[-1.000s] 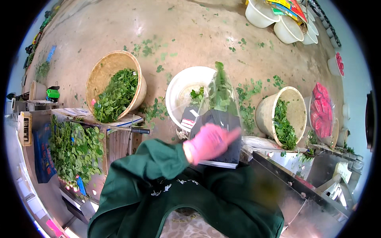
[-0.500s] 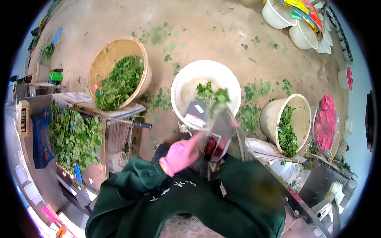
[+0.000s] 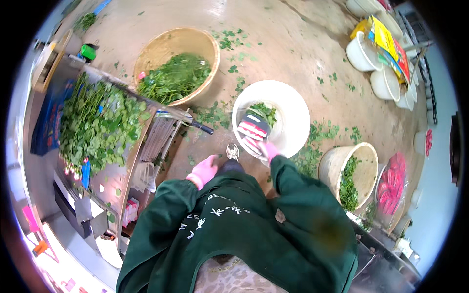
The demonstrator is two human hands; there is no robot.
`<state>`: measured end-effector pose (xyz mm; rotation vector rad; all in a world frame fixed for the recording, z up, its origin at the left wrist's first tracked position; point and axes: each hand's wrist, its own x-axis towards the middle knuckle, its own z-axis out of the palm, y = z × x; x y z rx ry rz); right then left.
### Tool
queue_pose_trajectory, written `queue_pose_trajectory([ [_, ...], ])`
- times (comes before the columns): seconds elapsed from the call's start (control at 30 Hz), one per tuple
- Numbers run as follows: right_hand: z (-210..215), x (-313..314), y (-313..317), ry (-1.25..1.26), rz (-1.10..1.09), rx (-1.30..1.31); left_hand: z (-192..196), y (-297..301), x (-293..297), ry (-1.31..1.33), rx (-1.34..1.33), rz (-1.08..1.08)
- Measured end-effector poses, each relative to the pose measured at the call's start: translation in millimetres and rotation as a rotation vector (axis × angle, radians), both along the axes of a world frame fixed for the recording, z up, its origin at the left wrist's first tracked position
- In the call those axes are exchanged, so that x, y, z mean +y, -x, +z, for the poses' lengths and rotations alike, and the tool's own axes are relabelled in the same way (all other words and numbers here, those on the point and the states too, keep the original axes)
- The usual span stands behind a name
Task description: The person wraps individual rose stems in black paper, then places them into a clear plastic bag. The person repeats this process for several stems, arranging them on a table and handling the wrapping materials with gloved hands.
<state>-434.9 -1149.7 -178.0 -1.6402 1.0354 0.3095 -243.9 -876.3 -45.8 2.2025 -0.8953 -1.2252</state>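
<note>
The person wears a loose, dark green garment (image 3: 244, 233), its cloth creased in broad folds, with baggy sleeves of the same green: the left sleeve (image 3: 163, 210) and the right sleeve (image 3: 300, 188) both gather in toward the wrist. White written characters (image 3: 216, 212) run across the front. The neckline is a wide curve, and inside it shows a pale top (image 3: 234, 281) in a brownish leopard print, with gold-coloured marks near its upper edge, too small to make out. The 2 gloves (image 3: 203, 170) are plain pink. Below the hem come a dark trouser leg (image 3: 231, 167) and 1 light shoe (image 3: 233, 152) with darker patterning.
</note>
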Motion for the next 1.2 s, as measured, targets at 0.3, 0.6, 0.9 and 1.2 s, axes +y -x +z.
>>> queue_pose_trajectory([
  [0.3, 180, 357, -157, -0.550, 0.602, -0.431, 160, 15, 266, 0.097, 0.467, 0.727],
  [0.6, 274, 652, -246, -1.252, 0.853, -0.233, 193, 44, 465, 0.562, 0.215, 1.309],
  [0.9, 301, 879, -406, -0.520, 1.234, -0.715, 187, -20, 649, 0.814, 0.152, 1.426],
  [1.2, 246, 1211, -568, 0.597, 1.754, -1.007, 181, -6, 753, 0.605, -0.275, 2.230],
])
